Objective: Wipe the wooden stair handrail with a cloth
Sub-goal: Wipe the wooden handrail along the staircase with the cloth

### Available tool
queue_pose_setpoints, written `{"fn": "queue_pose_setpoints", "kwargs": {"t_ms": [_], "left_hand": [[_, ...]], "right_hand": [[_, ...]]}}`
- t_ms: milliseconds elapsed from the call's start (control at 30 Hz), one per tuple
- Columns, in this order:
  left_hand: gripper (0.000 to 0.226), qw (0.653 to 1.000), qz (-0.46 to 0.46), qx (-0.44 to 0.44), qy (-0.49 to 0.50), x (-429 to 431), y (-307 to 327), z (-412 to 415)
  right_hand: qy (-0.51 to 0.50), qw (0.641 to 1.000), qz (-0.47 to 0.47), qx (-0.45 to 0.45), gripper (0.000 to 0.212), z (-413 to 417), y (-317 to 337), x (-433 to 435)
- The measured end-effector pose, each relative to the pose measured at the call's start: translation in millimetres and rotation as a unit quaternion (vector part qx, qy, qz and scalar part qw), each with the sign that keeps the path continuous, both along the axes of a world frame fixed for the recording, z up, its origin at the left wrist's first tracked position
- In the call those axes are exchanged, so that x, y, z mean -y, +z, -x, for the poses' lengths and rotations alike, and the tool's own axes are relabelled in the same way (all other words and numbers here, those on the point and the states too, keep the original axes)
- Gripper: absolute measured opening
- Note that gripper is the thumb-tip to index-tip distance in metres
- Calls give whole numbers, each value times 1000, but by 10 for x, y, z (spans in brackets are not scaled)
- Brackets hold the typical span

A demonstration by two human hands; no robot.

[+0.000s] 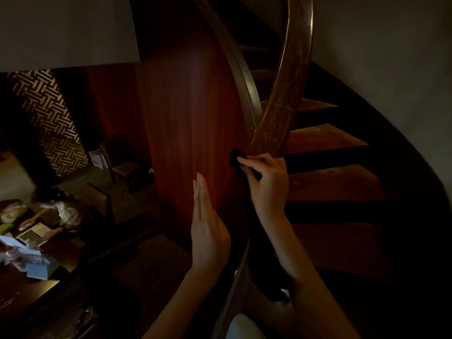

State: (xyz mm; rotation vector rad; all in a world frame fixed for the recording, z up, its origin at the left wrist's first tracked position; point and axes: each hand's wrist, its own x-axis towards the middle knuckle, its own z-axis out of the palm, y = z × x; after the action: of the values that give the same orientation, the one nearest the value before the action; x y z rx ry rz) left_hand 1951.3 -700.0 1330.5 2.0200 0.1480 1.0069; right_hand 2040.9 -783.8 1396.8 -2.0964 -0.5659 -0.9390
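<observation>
A curved wooden handrail (pixel 286 99) sweeps from the top of the view down to the centre. My right hand (pixel 266 182) grips a small dark cloth (pixel 235 159) and holds it against the rail's lower end. My left hand (pixel 208 226) is flat, fingers straight, lying against the reddish curved wooden panel (pixel 190 113) to the left of the rail. Most of the cloth is hidden in the dim light and under my fingers.
Wooden stair treads (pixel 327 140) descend on the right beside a pale wall (pixel 391 57). Below on the left, a person (pixel 61 206) sits at a table with a laptop (pixel 34 234) and clutter. A chair (pixel 122 165) stands near a patterned screen (pixel 49 118).
</observation>
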Motion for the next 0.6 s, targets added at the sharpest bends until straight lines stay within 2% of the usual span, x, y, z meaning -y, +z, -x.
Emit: {"fn": "queue_pose_setpoints", "kwargs": {"t_ms": [67, 200, 300, 400, 600], "left_hand": [[73, 1000, 27, 6, -13, -18, -5, -3], [69, 997, 70, 11, -39, -52, -19, 11], [75, 996, 77, 21, -41, -42, -30, 45], [64, 998, 38, 10, -42, -11, -58, 89], [45, 1000, 30, -3, 1, 60, -34, 62]], "right_hand": [[-23, 999, -23, 9, 27, 147, -178, 33], [27, 997, 55, 37, 50, 690, -742, 91], [53, 995, 54, 62, 36, 787, -837, 120], [43, 995, 57, 77, 22, 734, -758, 111], [58, 991, 73, 97, 23, 664, -821, 105]]}}
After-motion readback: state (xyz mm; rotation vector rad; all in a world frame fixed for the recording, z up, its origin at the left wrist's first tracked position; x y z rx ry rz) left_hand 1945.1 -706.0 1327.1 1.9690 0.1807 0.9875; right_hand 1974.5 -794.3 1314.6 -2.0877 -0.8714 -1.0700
